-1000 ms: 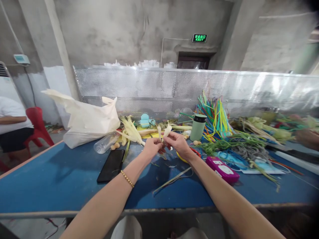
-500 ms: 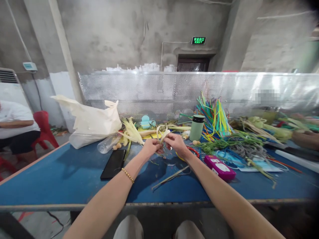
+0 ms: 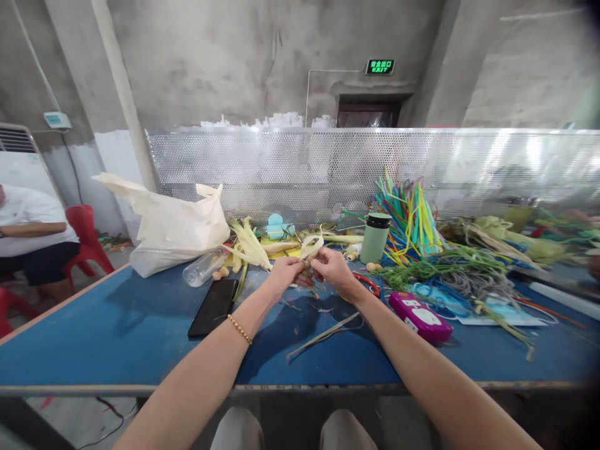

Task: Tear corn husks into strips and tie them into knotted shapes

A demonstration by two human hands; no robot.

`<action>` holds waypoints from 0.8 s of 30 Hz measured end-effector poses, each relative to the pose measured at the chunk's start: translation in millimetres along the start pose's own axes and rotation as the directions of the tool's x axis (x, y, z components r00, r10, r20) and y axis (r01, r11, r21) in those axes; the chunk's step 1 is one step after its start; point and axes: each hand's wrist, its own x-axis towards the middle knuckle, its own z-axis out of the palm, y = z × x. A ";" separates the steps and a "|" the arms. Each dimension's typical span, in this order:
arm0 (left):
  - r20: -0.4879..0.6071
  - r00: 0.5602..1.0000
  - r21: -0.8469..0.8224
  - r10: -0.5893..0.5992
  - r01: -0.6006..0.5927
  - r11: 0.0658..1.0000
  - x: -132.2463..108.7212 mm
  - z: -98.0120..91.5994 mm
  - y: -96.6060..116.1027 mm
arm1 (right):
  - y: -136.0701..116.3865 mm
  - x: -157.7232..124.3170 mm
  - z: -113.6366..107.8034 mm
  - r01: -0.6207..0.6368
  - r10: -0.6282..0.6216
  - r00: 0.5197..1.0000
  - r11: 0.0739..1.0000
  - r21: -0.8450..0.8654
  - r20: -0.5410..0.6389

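Pale husk [image 3: 312, 245] is pinched between both hands. The left hand [image 3: 284, 275] and right hand [image 3: 334, 270] meet fingertip to fingertip just above the blue tabletop [image 3: 117, 337], each closed narrowly on the husk's lower end. From that pinch the husk rises up and away from the person, its long axis roughly upright, its top curling over toward the right hand's side. Neither hand is nearer: both touch it, the left from the left and the right from the right, so the free end stands just beyond the fingertips.

A phone [image 3: 214, 307] lies flat to the left of the left hand, a little nearer the person. Beyond the right hand and to its right stands a green flask [image 3: 374, 239]. A pink case [image 3: 420, 317] lies well right of the right wrist. A loose strip [image 3: 323, 336] rests on the tabletop between the forearms — nearer the person than either hand. A white bag [image 3: 173, 228] slumps far to the left, beyond the left hand.
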 end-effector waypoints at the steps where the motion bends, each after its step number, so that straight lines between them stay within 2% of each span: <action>1: 0.002 1.000 -0.014 -0.003 0.003 1.000 -0.1 0.2 1.0 | 0.8 0.4 0.0 -0.001 0.001 1.000 1.000 0.010 -0.004; 9: -0.083 0.993 -0.102 -0.088 0.080 0.992 -1.1 -4.1 4.7 | 11.5 1.9 -5.9 -0.021 0.019 0.999 0.999 -0.027 -0.044; 13: -0.059 0.995 -0.109 -0.081 0.074 0.991 0.2 -7.7 0.7 | 16.5 1.6 -9.5 -0.044 0.043 0.997 0.999 -0.023 -0.056; 19: -0.067 0.997 -0.168 -0.047 0.035 0.985 2.5 -8.8 -1.2 | 16.2 0.5 -10.5 -0.042 0.047 0.998 0.992 0.123 -0.035; 24: -0.081 0.994 -0.155 -0.072 0.059 0.986 -0.5 -8.8 3.2 | 11.2 -3.0 -8.7 -0.045 0.035 0.998 0.972 0.229 0.050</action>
